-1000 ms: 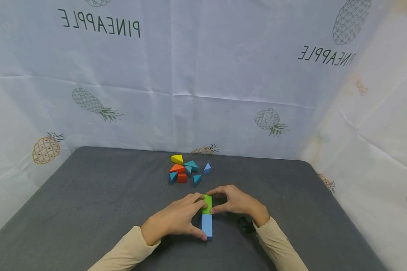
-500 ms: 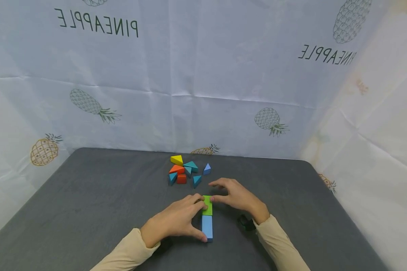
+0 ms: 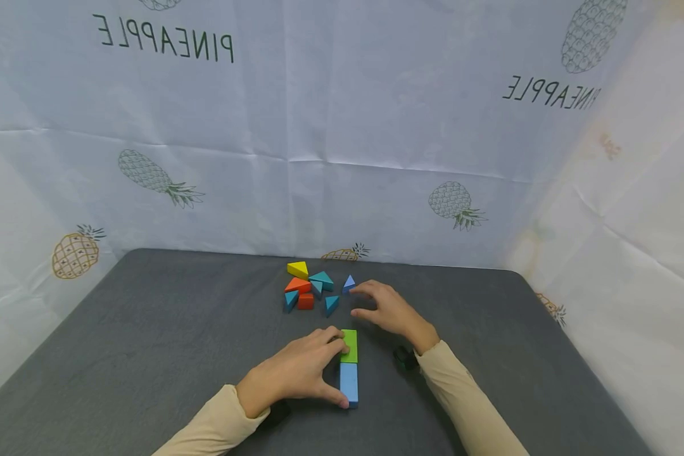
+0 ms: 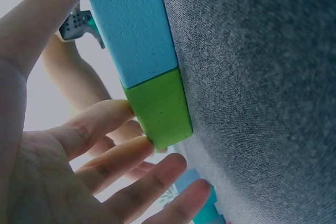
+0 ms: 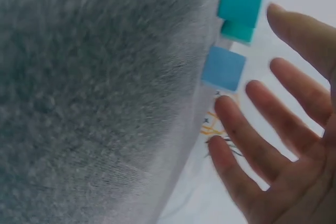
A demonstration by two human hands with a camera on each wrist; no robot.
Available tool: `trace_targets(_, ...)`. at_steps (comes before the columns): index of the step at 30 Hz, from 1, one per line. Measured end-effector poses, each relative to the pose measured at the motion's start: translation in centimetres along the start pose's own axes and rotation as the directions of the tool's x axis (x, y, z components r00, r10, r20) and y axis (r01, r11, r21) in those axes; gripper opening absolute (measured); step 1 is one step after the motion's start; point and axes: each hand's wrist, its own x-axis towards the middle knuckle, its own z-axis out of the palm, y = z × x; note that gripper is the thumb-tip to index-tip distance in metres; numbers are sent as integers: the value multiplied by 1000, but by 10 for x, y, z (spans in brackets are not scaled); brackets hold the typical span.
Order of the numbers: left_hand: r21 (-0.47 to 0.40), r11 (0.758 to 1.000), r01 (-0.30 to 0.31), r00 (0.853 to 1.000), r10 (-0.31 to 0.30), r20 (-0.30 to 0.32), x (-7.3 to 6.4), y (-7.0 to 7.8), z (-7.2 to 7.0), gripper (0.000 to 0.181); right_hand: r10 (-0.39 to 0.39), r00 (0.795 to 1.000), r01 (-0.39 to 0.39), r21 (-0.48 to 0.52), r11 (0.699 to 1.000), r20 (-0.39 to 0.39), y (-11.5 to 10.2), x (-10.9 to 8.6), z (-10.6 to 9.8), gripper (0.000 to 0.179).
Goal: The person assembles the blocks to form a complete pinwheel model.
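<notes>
A green block (image 3: 351, 346) and a light blue block (image 3: 349, 381) lie end to end on the dark table. My left hand (image 3: 296, 364) holds this pair from the left: its thumb touches the near end of the blue block, and fingertips rest against the green one, as the left wrist view also shows on the green block (image 4: 163, 111). My right hand (image 3: 392, 309) hovers above the table, fingers spread and holding nothing. Its index fingertip overlaps a small blue triangular block (image 3: 349, 284) in the head view; the right wrist view shows that blue block (image 5: 224, 68) apart from the fingers.
Behind the hands lie a yellow triangular block (image 3: 298, 270), a red triangular block (image 3: 298, 284), a red cube-like block (image 3: 305, 301) and several teal triangular ones, including one teal block (image 3: 332, 303) nearer the right hand. A pineapple-printed cloth (image 3: 319, 126) hangs beyond the table's far edge.
My right hand has let go of the green block and moved away from me to the small blue triangular block. My left hand has stayed at the green and blue pair.
</notes>
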Motion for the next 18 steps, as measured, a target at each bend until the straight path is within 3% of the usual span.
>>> trace_targets(8, -3, 1000, 1, 1000, -1, 3, 1, 0, -1, 77, -7, 998, 4, -40, 999, -58, 7, 16, 3, 43)
trace_targets(18, -8, 1000, 7, 1000, -7, 15, 0, 1, -2, 77, 3, 998, -9, -107, 994, -56, 18, 31, 7, 47)
